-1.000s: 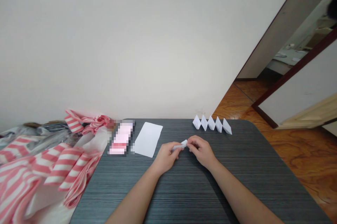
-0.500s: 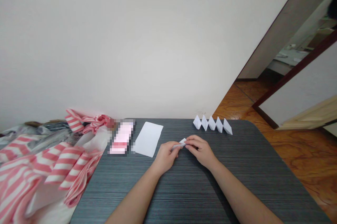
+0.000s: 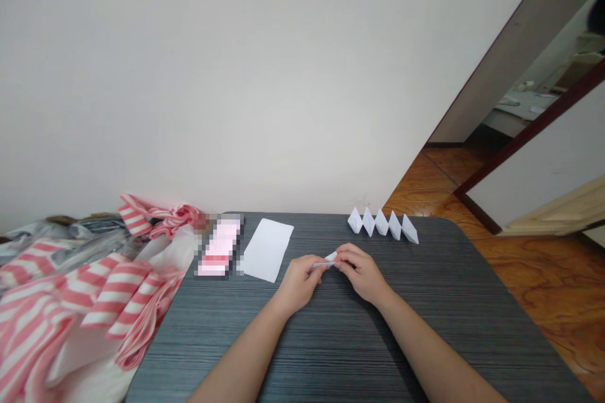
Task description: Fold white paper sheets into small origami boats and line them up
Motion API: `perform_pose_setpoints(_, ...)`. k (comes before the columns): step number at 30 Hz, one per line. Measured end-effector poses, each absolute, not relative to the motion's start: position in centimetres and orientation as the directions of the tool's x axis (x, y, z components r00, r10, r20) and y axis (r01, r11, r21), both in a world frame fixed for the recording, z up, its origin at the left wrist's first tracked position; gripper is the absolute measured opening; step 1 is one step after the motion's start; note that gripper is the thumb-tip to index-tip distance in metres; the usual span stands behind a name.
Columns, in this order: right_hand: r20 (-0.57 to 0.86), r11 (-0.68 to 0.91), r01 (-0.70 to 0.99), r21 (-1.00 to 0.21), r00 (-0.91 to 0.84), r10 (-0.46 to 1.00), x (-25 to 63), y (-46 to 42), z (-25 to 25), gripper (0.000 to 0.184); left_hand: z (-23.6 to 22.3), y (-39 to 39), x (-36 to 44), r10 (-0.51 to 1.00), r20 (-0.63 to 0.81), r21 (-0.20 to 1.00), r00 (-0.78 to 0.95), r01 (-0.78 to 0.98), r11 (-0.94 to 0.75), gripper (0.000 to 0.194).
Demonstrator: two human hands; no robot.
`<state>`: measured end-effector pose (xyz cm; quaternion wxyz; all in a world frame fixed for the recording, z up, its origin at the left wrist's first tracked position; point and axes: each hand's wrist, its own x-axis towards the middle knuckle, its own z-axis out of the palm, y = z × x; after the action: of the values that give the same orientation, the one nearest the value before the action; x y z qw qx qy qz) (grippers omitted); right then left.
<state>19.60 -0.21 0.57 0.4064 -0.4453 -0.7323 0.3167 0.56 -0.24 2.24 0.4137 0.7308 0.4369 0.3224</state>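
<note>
Both my hands meet over the middle of a dark grey table (image 3: 331,352). My left hand (image 3: 297,281) and my right hand (image 3: 362,272) pinch a small folded white paper (image 3: 328,260) between their fingertips, each closed on one end of it. Only a narrow strip of the paper shows between the fingers. A row of several small folded white paper shapes (image 3: 382,224) stands near the far right edge of the table. A flat white sheet (image 3: 267,249) lies to the left of my hands.
A blurred pink-and-white rectangle (image 3: 218,247) lies beside the sheet. Red-and-white striped cloth (image 3: 89,302) is piled off the table's left side. A pale wall rises behind; wooden floor (image 3: 534,277) and a doorway lie to the right.
The folded paper has been worked slightly between the fingertips; both hands stay in nearly the same place.
</note>
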Motion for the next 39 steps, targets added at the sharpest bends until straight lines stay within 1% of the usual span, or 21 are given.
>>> perform_pose_setpoints(8, 0.315, 0.378, 0.408, -0.831, -0.215, 0.924, 19.6, -0.1, 0.0, 0.014, 2.3, -0.2, 0.5, 0.907, 0.104, 0.886, 0.408, 0.375, -0.271, 0.029)
perform_pose_setpoints(16, 0.323, 0.386, 0.408, -0.827, -0.217, 0.921, 19.4, -0.2, 0.7, 0.015, 2.2, -0.2, 0.5, 0.902, 0.101, 0.879, 0.419, 0.387, -0.278, 0.028)
perform_pose_setpoints(26, 0.287, 0.368, 0.393, -0.843, -0.251, 0.925, 19.5, -0.3, 0.5, 0.013, 2.1, -0.2, 0.4, 0.903, 0.098, 0.889, 0.417, 0.37, -0.268, 0.027)
perform_pose_setpoints(34, 0.302, 0.378, 0.384, -0.842, -0.245, 0.921, 19.4, -0.3, 0.6, 0.014, 1.6, -0.3, 0.6, 0.916, 0.026, 0.938, 0.399, 0.308, -0.16, 0.027)
perform_pose_setpoints(36, 0.284, 0.353, 0.374, -0.858, -0.229, 0.931, 19.4, -0.3, -0.1, 0.014, 1.4, -0.3, 0.6, 0.922, 0.011, 0.946, 0.386, 0.294, -0.134, 0.026)
perform_pose_setpoints(38, 0.229, 0.286, 0.342, -0.895, -0.198, 0.953, 19.3, -0.3, -0.9, 0.01, 1.2, -0.2, 0.6, 0.931, -0.007, 0.954, 0.365, 0.28, -0.103, 0.027)
perform_pose_setpoints(39, 0.193, 0.241, 0.318, -0.917, -0.177, 0.965, 19.3, -0.3, -1.3, 0.015, 1.1, -0.2, 0.6, 0.936, -0.017, 0.958, 0.352, 0.274, -0.086, 0.027)
